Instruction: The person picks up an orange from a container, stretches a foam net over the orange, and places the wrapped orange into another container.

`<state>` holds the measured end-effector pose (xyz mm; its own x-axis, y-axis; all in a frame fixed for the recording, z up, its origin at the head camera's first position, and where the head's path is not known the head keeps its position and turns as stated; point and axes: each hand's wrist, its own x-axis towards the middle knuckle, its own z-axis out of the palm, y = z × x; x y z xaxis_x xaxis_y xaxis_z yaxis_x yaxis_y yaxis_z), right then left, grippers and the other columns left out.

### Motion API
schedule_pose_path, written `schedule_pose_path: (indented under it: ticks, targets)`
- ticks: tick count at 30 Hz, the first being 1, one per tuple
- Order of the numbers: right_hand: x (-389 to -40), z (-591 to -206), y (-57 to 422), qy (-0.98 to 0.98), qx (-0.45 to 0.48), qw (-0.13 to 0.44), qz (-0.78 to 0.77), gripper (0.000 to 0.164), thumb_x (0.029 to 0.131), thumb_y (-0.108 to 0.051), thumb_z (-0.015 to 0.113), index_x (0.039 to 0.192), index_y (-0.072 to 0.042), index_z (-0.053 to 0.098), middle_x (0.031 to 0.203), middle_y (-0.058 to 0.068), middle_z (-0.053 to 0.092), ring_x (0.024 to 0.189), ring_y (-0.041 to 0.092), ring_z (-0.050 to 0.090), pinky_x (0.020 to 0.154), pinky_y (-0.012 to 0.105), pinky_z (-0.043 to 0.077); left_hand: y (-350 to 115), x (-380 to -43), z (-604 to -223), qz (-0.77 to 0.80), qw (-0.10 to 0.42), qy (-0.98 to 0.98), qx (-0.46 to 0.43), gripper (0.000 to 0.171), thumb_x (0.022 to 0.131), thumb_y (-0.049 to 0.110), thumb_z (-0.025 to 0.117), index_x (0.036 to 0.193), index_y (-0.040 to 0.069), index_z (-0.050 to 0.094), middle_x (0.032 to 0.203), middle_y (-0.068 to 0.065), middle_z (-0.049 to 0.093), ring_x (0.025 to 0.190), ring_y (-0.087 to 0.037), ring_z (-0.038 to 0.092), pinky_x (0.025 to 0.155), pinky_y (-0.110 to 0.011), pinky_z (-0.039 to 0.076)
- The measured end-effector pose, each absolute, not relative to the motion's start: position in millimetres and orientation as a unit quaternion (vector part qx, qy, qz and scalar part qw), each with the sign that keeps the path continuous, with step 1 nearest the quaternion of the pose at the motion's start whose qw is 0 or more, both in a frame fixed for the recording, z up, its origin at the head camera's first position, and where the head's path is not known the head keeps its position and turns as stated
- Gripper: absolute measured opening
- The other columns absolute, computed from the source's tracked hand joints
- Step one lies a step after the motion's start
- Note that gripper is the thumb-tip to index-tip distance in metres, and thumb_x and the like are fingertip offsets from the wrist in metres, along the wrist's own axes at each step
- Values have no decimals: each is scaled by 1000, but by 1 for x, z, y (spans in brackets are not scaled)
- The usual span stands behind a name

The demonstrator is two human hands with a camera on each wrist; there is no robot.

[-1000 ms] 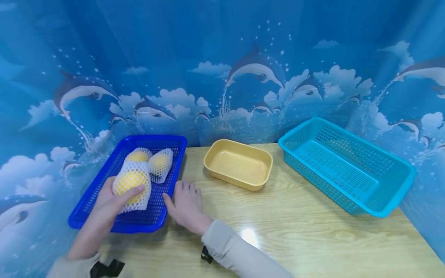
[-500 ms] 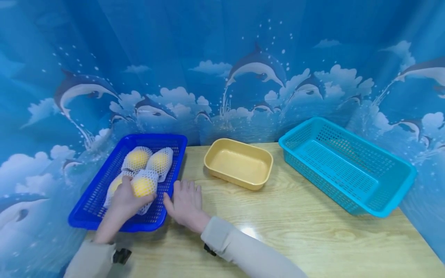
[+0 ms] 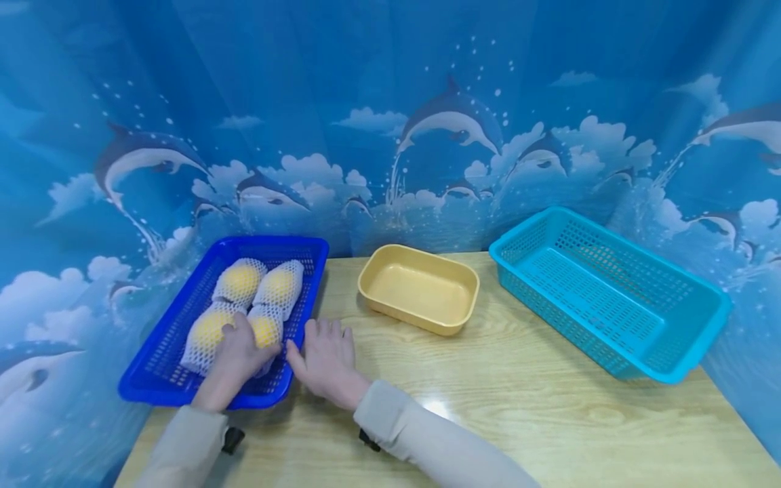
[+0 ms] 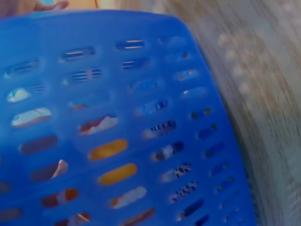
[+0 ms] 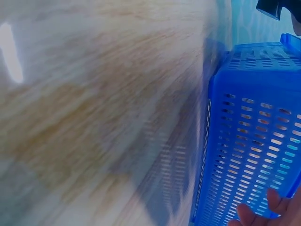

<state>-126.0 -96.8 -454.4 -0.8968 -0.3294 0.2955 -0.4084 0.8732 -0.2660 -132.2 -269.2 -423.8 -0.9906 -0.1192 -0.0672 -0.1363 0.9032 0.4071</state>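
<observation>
Inside the dark blue basket (image 3: 165,339), several yellow fruits in white foam nets lie close together in two rows. My left hand (image 3: 234,356) reaches in over the front wall and holds the front-right netted fruit (image 3: 266,330), thumb along its near side and fingers at its left. Beside that hand is the front-left netted fruit (image 3: 207,332). My right hand (image 3: 329,359) rests at the basket's right rim with fingers stretched out. The right wrist view has its fingertips (image 5: 247,214) against the slotted side wall. In the left wrist view the basket's wall (image 4: 108,127) covers the left hand's grip.
A shallow yellow tub (image 3: 421,288) stands to the right of the basket. Farther right is a turquoise basket (image 3: 610,298), set at an angle. All stand on a wood-grain table (image 3: 549,420), with a dolphin-print curtain (image 3: 390,122) behind it.
My left hand has lowered the netted fruit into the front-right spot of the blue basket, moving down and to the right. The right hand stays at the rim.
</observation>
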Motion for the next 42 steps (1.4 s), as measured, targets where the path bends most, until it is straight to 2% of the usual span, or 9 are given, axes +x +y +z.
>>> schedule_pose_path:
  ticks: [5, 10, 16, 21, 24, 28, 32, 39, 42]
  targets:
    - [-127, -453, -94, -962, 188, 99, 174, 46, 101, -52, 32, 102, -12, 55, 97, 4, 56, 88, 20, 50, 71, 32, 38, -266, -137, -426, 198, 49, 977, -63, 92, 79, 28, 75, 130, -24, 18, 112, -50, 37, 102, -60, 52, 86, -64, 46]
    - [-128, -447, -91, -960, 188, 74, 192, 49, 101, -54, 31, 101, -12, 56, 95, 4, 56, 85, 20, 50, 71, 32, 39, -264, -139, -423, 195, 78, 975, -75, 96, 82, 30, 74, 132, -26, 15, 118, -51, 34, 108, -61, 48, 91, -64, 44]
    - [-129, -440, -87, -958, 197, 61, 198, 51, 101, -56, 33, 98, -13, 60, 93, 4, 58, 83, 21, 53, 72, 34, 41, -265, -137, -420, 185, 87, 975, -87, 98, 84, 41, 70, 133, -25, 16, 119, -53, 34, 106, -62, 48, 87, -65, 45]
    - [-127, -433, -83, -958, 207, 46, 195, 56, 101, -60, 33, 101, -13, 63, 92, 4, 58, 81, 20, 55, 71, 34, 43, -265, -132, -412, 144, 97, 981, -88, 100, 90, 58, 57, 137, -22, 19, 120, -53, 36, 104, -63, 50, 82, -67, 46]
    - [-127, -429, -78, -954, 217, 44, 200, 50, 100, -59, 37, 98, -15, 62, 89, 2, 57, 77, 18, 55, 68, 33, 43, -263, -127, -404, 125, 104, 983, -83, 101, 94, 61, 49, 142, -21, 16, 126, -54, 33, 107, -65, 49, 82, -68, 46]
    - [-127, -419, -69, -946, 234, 65, 214, 38, 99, -51, 49, 90, -17, 62, 83, -3, 55, 70, 13, 53, 62, 28, 41, -259, -121, -390, 104, 105, 987, -70, 98, 96, 62, 44, 145, -19, 18, 132, -52, 31, 107, -65, 49, 80, -69, 46]
    - [-128, -409, -58, -938, 256, 96, 212, 30, 96, -44, 58, 88, -16, 64, 79, -6, 56, 66, 11, 52, 57, 24, 38, -251, -111, -377, 90, 87, 991, -50, 92, 97, 64, 40, 143, -16, 31, 128, -48, 39, 101, -62, 53, 74, -66, 49]
    - [-131, -394, -34, -919, 294, 166, 201, 22, 92, -35, 65, 82, -16, 65, 72, -6, 62, 60, 11, 55, 57, 24, 35, -224, -92, -357, 82, 74, 994, -25, 82, 99, 60, 39, 141, -10, 41, 134, -45, 39, 103, -60, 55, 72, -65, 50]
    - [-132, -390, -21, -915, 298, 175, 210, 20, 91, -33, 65, 82, -15, 65, 72, -5, 62, 61, 11, 55, 58, 25, 34, -212, -85, -351, 85, 75, 994, 0, 83, 98, 64, 38, 140, -7, 46, 132, -43, 44, 98, -57, 58, 69, -63, 51]
